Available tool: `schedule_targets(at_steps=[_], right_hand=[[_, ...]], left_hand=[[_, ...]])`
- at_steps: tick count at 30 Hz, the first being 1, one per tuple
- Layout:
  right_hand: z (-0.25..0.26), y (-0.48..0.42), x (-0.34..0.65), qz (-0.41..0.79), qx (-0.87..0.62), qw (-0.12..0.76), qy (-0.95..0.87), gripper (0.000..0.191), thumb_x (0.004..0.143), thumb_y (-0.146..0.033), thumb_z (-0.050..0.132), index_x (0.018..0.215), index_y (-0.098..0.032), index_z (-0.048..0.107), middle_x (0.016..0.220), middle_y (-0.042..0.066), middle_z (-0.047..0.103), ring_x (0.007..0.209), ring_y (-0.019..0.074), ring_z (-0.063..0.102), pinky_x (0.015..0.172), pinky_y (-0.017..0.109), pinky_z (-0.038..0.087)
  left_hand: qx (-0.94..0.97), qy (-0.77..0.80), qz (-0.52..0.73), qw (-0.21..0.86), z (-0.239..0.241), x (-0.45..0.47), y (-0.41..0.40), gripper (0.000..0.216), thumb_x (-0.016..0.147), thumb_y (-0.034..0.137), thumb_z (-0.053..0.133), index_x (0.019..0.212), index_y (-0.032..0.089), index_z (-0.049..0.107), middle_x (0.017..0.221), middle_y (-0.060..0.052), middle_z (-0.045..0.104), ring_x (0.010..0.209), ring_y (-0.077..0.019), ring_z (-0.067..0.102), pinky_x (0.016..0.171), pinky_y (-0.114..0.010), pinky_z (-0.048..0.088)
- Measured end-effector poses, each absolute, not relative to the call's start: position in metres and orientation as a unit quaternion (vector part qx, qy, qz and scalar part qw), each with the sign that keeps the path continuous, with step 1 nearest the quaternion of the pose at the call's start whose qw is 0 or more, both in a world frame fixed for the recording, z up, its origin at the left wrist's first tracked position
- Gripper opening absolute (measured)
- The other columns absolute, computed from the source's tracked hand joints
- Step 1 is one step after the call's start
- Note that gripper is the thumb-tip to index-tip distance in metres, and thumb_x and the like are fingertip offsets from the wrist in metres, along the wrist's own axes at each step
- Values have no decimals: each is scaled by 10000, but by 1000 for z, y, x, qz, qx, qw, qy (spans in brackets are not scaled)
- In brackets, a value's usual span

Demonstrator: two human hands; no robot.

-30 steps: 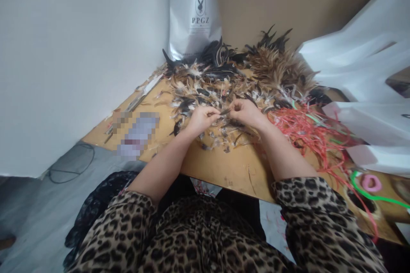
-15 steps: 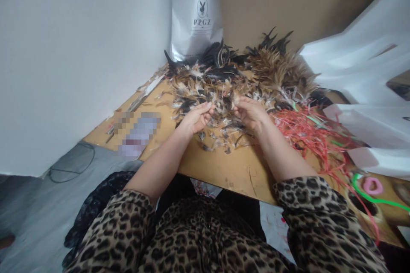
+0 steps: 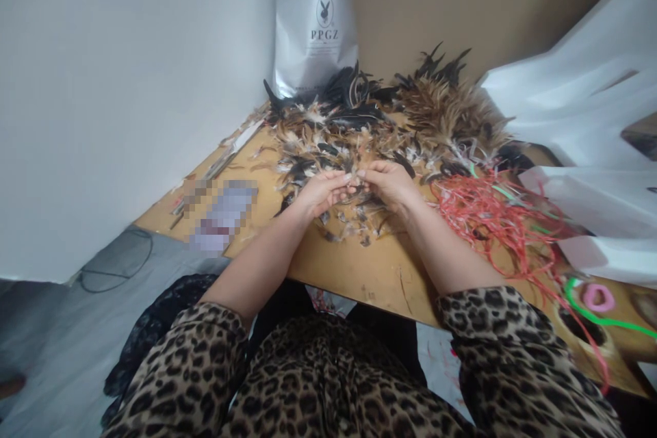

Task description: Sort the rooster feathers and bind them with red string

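Pinching what looks like a small dark feather [image 3: 360, 186] at frame centre, left hand [image 3: 322, 193] and right hand [image 3: 393, 185] fingertips touching, with the loose brown-and-black feather heap [image 3: 369, 124] just above them, equally near both.

This looks like a small handcraft workshop, perhaps set up in a corner of a home. A worn wooden tabletop [image 3: 359, 274] stands against a white wall [image 3: 128, 82] and a sheet of brown cardboard [image 3: 436, 0]. On it lies a big heap of feathers [image 3: 400, 120], brown and black, with a tangle of red strings [image 3: 487, 212] beside it. A silver packing bag [image 3: 313, 48] stands at the back, and white plastic bags [image 3: 580, 102] are piled at the right.
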State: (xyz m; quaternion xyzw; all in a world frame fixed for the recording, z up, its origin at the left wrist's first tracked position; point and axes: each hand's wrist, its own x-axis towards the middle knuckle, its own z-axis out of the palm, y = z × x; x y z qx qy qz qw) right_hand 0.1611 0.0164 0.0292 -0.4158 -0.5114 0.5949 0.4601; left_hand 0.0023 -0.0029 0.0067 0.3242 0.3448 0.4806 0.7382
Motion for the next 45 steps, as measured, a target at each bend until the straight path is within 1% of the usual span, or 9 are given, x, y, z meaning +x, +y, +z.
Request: schedule_targets(at_steps=[3,9,12,19,24,28,31,37,45], right_hand=[[29,19,166,597,-397,456,-526,318,502,-367,804,572,-155,576,498,-35,544,448,59,447,470,214,365],[27,20,169,611,-372,445,-539,306,513,-368,798,663,-162,628,577,-23,587,491,68,455,506,228,365],[26,20,168,602,-367,452,-546,295,527,-365,790,668,-160,631,581,-26,583,489,64,444,516,230,364],[20,22,168,584,-377,454,-557,309,536,-385,780,717,-171,649,598,-29,585,538,85,487,574,247,408],[15,22,167,587,-364,464,-555,300,536,-386,783,709,-182,647,623,-26,607,542,86,496,582,247,417],[14,23,166,582,-371,465,-554,311,529,-412,783,668,-184,624,575,-36,573,526,86,483,565,244,412],[15,23,165,589,-376,465,-544,327,520,-412,787,638,-175,595,547,-47,544,497,73,454,541,236,394],[22,20,165,619,-368,473,-508,329,509,-376,799,608,-171,561,535,-47,525,488,66,444,512,231,376],[27,13,165,676,-321,405,-525,254,547,-306,795,648,-163,612,575,-30,583,488,56,455,504,214,365]], left_hand=[[291,324,468,769,8,-1,-2,61,768,117,615,827,110,630,785,-58,686,638,-80,642,480,-125,434],[261,334,412,807,14,-3,-5,62,806,100,559,802,109,621,723,-43,661,559,-48,599,436,-93,417],[247,323,393,825,13,-3,-6,87,812,88,540,813,111,624,709,-41,651,541,-42,587,426,-83,412],[230,295,371,850,15,-4,-8,88,819,97,537,813,111,624,688,-36,633,530,-33,573,435,-71,408],[241,283,365,853,15,-4,-9,89,816,86,536,788,102,618,647,-21,614,512,-34,570,440,-77,420],[265,291,366,844,14,-3,-10,42,791,89,578,762,104,604,650,-17,611,525,-37,574,455,-87,435],[285,294,375,832,14,-3,-10,51,775,88,599,727,100,585,662,-22,613,544,-45,580,470,-101,451],[260,294,417,820,15,-3,-7,62,778,57,571,737,103,580,639,-7,591,511,-21,544,423,-73,388],[280,290,391,827,12,-5,-7,65,766,64,574,704,84,582,602,-4,553,457,-7,498,405,-74,359]])
